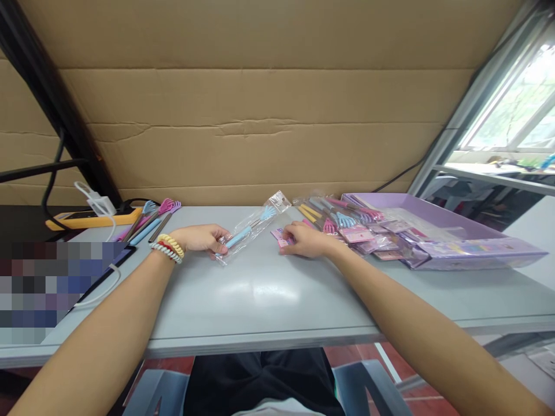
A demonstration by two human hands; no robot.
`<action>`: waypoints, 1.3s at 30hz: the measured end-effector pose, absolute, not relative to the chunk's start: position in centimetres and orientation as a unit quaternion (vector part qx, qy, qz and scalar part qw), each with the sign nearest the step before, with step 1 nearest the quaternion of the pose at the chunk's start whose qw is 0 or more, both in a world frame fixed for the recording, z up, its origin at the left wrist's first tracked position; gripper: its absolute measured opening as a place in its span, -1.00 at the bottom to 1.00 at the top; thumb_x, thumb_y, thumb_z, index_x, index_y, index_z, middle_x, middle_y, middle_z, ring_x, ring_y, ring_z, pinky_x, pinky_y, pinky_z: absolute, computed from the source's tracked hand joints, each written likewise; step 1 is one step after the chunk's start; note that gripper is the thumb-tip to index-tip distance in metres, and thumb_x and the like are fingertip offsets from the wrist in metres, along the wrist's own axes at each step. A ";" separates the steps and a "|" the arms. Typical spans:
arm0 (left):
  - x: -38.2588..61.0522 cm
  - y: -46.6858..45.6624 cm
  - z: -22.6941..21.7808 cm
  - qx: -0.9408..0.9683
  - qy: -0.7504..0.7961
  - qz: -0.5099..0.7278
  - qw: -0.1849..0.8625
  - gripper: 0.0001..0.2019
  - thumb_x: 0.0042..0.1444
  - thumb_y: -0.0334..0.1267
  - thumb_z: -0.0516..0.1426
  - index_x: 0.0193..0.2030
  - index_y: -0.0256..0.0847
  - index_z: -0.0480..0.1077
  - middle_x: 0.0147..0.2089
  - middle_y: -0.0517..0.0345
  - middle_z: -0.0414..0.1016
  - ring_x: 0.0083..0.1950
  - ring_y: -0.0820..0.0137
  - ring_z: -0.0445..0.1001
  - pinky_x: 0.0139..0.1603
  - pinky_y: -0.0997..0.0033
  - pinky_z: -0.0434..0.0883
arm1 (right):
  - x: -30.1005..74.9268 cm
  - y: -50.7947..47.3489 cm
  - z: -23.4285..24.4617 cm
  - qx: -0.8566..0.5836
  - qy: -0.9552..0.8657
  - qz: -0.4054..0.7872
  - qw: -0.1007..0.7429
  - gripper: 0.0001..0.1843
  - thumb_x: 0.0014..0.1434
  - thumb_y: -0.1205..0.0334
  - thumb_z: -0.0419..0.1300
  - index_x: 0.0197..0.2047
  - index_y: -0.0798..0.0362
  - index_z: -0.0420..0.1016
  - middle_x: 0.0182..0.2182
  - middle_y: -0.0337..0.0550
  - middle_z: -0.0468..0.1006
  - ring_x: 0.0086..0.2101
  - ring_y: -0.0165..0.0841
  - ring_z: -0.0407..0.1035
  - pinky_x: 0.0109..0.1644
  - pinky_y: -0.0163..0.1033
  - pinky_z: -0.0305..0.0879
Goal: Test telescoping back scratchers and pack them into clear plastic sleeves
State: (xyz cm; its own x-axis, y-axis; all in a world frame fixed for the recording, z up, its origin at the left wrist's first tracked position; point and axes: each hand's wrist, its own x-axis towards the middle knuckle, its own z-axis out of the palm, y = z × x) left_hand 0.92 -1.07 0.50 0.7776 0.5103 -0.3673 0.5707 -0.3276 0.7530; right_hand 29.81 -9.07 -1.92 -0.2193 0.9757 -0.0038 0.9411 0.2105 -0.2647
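My left hand (203, 238) is closed on the lower end of a clear plastic sleeve (254, 225) that holds a blue hand-shaped back scratcher, lying slanted on the grey table (260, 294). Coiled hair ties sit on that wrist. My right hand (306, 240) rests on the table with its fingers pinched on a small pink card (278, 235). Just right of it lies a heap of pink cards and bagged scratchers (347, 222).
A lilac tray (433, 216) with more packets stands at the right. Loose pink, blue and purple scratchers (151, 219) lie at the back left beside a yellow power strip (91, 218) with a white plug. A cardboard wall rises behind the table.
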 end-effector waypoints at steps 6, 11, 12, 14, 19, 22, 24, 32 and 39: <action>1.0 -1.2 0.7 0.824 0.329 -0.042 0.460 -0.78 -0.08 -0.14 0.18 -0.41 -0.24 0.29 -0.42 0.22 0.32 -0.38 0.47 0.31 -0.35 0.49 0.31 | 29.5 -9.0 -2.0 -0.629 -0.765 0.101 0.097 -0.62 0.15 -0.07 0.18 -0.20 0.11 0.37 -0.18 -0.09 0.32 -0.16 -0.30 0.22 -0.21 -0.36 0.11; 1.0 -1.2 0.7 0.830 0.316 -0.042 0.458 -0.78 -0.07 -0.13 0.17 -0.40 -0.25 0.29 -0.43 0.23 0.31 -0.39 0.48 0.30 -0.35 0.48 0.30 | 30.1 -9.1 -1.7 -0.601 -0.782 0.128 0.105 -0.62 0.18 -0.07 0.13 -0.19 0.11 0.43 -0.21 -0.10 0.37 -0.16 -0.31 0.24 -0.20 -0.36 0.12; 1.0 -1.2 0.7 0.830 0.315 -0.041 0.458 -0.78 -0.07 -0.13 0.17 -0.40 -0.25 0.29 -0.43 0.23 0.31 -0.39 0.48 0.30 -0.34 0.48 0.30 | 30.3 -9.1 -1.6 -0.601 -0.781 0.133 0.101 -0.55 0.08 -0.09 0.22 -0.13 0.09 0.43 -0.18 -0.11 0.36 -0.18 -0.32 0.25 -0.23 -0.37 0.13; 1.1 -1.3 0.7 0.829 0.314 -0.041 0.461 -0.78 -0.08 -0.14 0.17 -0.41 -0.25 0.29 -0.44 0.23 0.31 -0.40 0.48 0.29 -0.35 0.47 0.30 | 30.5 -9.1 -1.5 -0.609 -0.774 0.140 0.096 -0.37 -0.10 -0.11 0.35 -0.04 0.07 0.40 -0.13 -0.12 0.34 -0.21 -0.33 0.27 -0.27 -0.39 0.14; 1.2 -1.3 0.7 0.826 0.315 -0.045 0.464 -0.79 -0.07 -0.16 0.17 -0.42 -0.24 0.27 -0.44 0.24 0.29 -0.41 0.49 0.29 -0.36 0.48 0.29 | 30.3 -8.9 -1.5 -0.634 -0.746 0.182 0.092 -0.49 -0.17 0.00 0.40 -0.20 0.10 0.43 -0.19 -0.17 0.37 -0.32 -0.40 0.29 -0.37 -0.42 0.13; 1.3 -1.3 0.8 0.827 0.319 -0.045 0.461 -0.79 -0.07 -0.16 0.18 -0.42 -0.24 0.27 -0.44 0.24 0.28 -0.40 0.48 0.29 -0.36 0.49 0.29 | 30.2 -8.8 -1.6 -0.639 -0.735 0.203 0.104 -0.49 -0.19 0.05 0.42 -0.20 0.11 0.42 -0.22 -0.17 0.38 -0.35 -0.42 0.29 -0.40 -0.43 0.13; 1.3 -1.4 0.8 0.829 0.320 -0.048 0.455 -0.78 -0.07 -0.15 0.18 -0.43 -0.24 0.27 -0.44 0.24 0.28 -0.40 0.48 0.28 -0.37 0.48 0.28 | 30.2 -8.8 -1.6 -0.638 -0.738 0.187 0.114 -0.43 -0.21 0.04 0.43 -0.14 0.10 0.41 -0.20 -0.16 0.37 -0.32 -0.41 0.29 -0.38 -0.43 0.14; 1.2 -1.4 0.7 0.829 0.327 -0.049 0.452 -0.77 -0.08 -0.12 0.17 -0.42 -0.23 0.27 -0.44 0.25 0.29 -0.39 0.46 0.30 -0.35 0.47 0.30 | 29.9 -9.0 -1.2 -0.650 -0.725 0.200 0.107 -0.50 -0.22 0.08 0.43 -0.23 0.11 0.41 -0.24 -0.20 0.37 -0.40 -0.46 0.28 -0.45 -0.43 0.11; 1.2 -1.4 0.7 0.830 0.325 -0.049 0.451 -0.76 -0.07 -0.11 0.17 -0.42 -0.23 0.26 -0.44 0.22 0.29 -0.38 0.45 0.30 -0.36 0.47 0.30 | 29.6 -9.6 -0.9 -0.624 -0.739 0.182 0.175 -0.47 -0.29 0.18 0.43 -0.34 0.10 0.19 -0.46 -0.36 0.31 -0.48 -0.52 0.15 -0.51 -0.45 -0.05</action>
